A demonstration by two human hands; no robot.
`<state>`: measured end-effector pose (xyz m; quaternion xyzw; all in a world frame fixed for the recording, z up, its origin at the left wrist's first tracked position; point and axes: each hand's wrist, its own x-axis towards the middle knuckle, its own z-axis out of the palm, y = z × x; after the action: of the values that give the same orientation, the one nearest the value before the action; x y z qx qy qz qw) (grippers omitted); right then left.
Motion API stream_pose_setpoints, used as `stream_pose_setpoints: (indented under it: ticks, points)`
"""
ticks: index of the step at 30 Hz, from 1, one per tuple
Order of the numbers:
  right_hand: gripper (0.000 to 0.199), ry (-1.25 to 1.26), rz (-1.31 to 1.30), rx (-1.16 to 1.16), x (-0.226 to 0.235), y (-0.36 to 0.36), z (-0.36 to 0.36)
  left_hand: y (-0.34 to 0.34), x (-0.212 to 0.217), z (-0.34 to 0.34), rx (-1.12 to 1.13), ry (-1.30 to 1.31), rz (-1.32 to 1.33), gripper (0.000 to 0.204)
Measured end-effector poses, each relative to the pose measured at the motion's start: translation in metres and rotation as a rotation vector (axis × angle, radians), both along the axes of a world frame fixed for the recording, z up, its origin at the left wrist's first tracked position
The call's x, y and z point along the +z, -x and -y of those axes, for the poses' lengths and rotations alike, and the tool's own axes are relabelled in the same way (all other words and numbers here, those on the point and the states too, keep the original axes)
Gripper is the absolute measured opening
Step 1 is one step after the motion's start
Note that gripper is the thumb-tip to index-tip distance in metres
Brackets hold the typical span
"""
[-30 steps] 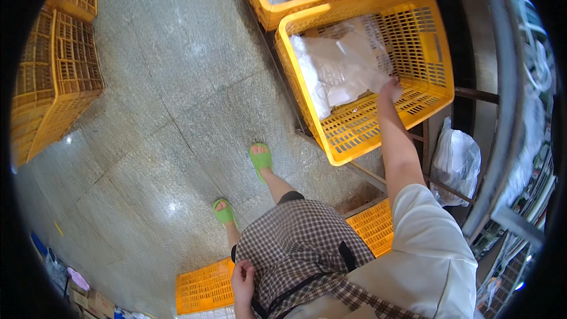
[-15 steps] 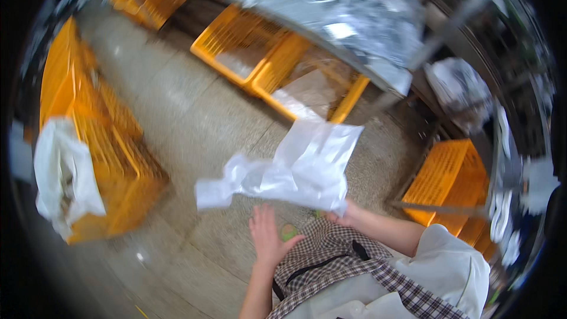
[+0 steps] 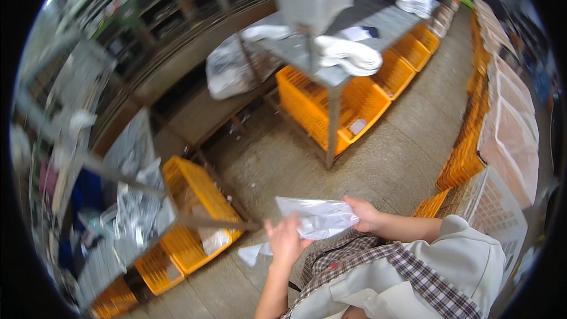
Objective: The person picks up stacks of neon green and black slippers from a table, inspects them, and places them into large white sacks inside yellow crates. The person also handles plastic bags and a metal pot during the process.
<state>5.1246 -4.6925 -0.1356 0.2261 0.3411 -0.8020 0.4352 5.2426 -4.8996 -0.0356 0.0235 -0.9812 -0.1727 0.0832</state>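
A white, partly see-through plastic bag [image 3: 328,217] is stretched between my hands in front of my checked apron. My right hand [image 3: 364,214] pinches its right end, thumb and fingers closed on the edge. At the other side my left hand [image 3: 286,239] is curled over the bag, its fingers slightly blurred. A loose corner of the plastic sticks out beyond the left wrist, low down.
Left, a metal table [image 3: 159,215] bears clear plastic, with orange crates [image 3: 204,207] beneath. Ahead, another table [image 3: 339,77] holds rolled white cloth [image 3: 349,54] above more orange crates [image 3: 307,109]. Stacked orange crates [image 3: 463,147] with pale covers and a white crate [image 3: 493,212] stand on the right.
My view has swung right, from the first table towards the second table and the covered crates. My left hand, open and apart from the bag before, has come onto it.
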Motion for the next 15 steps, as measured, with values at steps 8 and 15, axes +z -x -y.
stream_pose_setpoints:
  ticks: [8, 15]
  points:
    - [0.044, 0.216, 0.188, -0.614, 0.025, 0.153, -0.26, 0.264, -0.017, -0.211, -0.968, -0.407, 0.217, 0.028]
    - [0.032, 0.056, -0.404, -1.102, 0.097, 0.222, -0.403, 0.419, -0.022, -0.398, -0.418, -1.543, 0.614, 0.025]
